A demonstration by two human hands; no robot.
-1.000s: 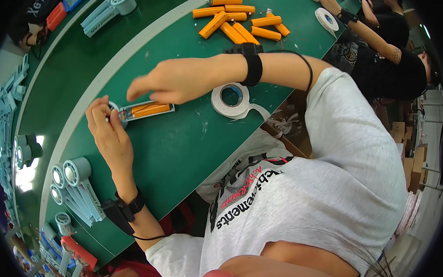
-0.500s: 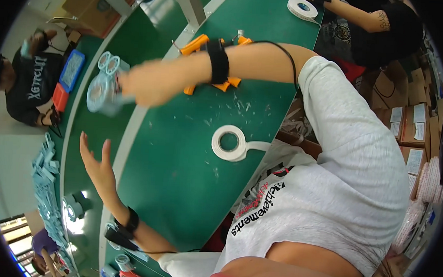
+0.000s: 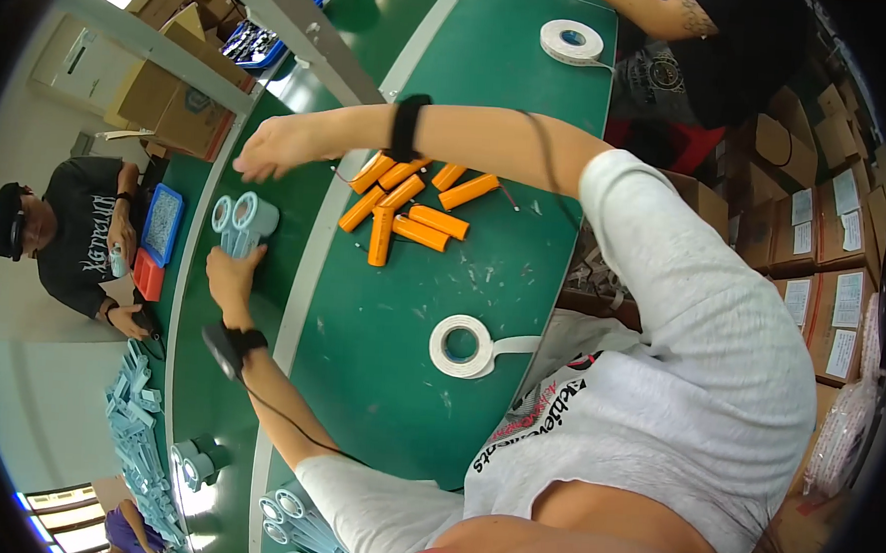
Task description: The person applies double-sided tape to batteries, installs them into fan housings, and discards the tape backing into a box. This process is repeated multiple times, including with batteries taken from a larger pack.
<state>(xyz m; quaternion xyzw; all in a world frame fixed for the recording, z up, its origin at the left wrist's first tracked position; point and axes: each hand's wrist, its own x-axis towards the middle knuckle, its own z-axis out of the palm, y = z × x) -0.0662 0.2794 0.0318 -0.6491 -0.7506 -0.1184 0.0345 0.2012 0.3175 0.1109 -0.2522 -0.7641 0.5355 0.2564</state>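
My left hand (image 3: 230,279) is closed around the lower end of light-blue plastic housings (image 3: 256,217) with round ring-shaped heads, on the green belt beyond the table edge. How many pieces it grips is hard to tell. Just above them in the picture, my right hand (image 3: 277,148) hovers with nothing in it, its fingers stretched out and bent down slightly. Under my right forearm, several orange wired cylindrical batteries (image 3: 421,220) lie in a loose group on the green table (image 3: 378,373). A roll of white tape (image 3: 461,346) lies flat near my body, its loose end reaching the table edge.
A metal post (image 3: 296,28) rises by the belt. More light-blue housings (image 3: 295,514) stand near my left elbow, others (image 3: 193,462) on the belt. Across it, a person (image 3: 80,227) sits by a blue tray (image 3: 162,224). Another tape roll (image 3: 572,43) lies by a co-worker.
My right hand has drawn off the light-blue housing and risen. My left hand, open and apart before, has moved up to the housings and closed on them. The batteries are now more exposed.
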